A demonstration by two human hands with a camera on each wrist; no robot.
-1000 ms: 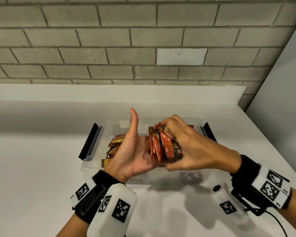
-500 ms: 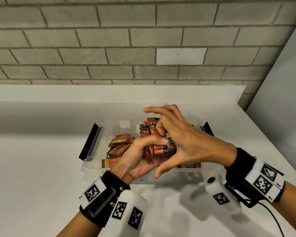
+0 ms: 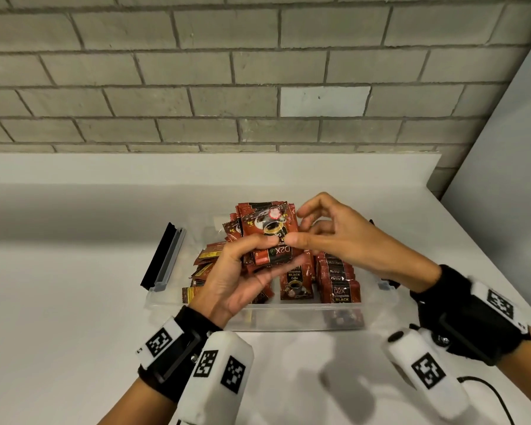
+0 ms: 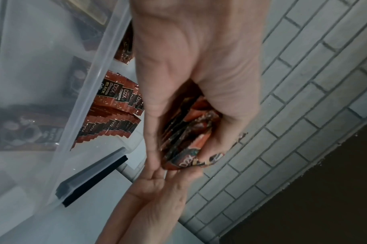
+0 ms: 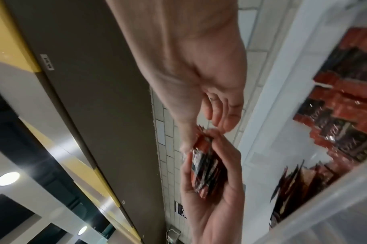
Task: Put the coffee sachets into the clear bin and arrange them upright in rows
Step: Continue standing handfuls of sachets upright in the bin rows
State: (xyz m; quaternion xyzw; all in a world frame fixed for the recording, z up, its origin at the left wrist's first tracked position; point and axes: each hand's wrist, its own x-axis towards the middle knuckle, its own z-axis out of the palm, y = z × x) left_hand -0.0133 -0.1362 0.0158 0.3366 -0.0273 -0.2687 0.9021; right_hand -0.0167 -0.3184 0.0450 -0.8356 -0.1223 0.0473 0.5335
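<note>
My left hand (image 3: 242, 271) grips a stack of red-brown coffee sachets (image 3: 269, 231) above the clear bin (image 3: 288, 308), thumb on the front sachet. My right hand (image 3: 328, 237) hovers just right of the stack with loose, spread fingers, and its thumb tip touches the stack beside my left thumb. Inside the bin, sachets stand upright in rows (image 3: 341, 283) at the right. Loose sachets (image 3: 206, 262) lie tumbled at the left. The left wrist view shows the held stack (image 4: 189, 137) and the rows (image 4: 115, 105). In the right wrist view the stack (image 5: 205, 170) sits in my left palm.
The bin stands on a white table, with black latch flaps (image 3: 163, 256) folded out at both ends. A grey brick wall rises behind a white ledge. A white panel closes the right side. A black cable (image 3: 488, 391) trails at the lower right.
My right hand has loosened its grip on the stack and its fingers have spread. My left hand, open a second ago, has closed round the sachets, and the stack now faces me.
</note>
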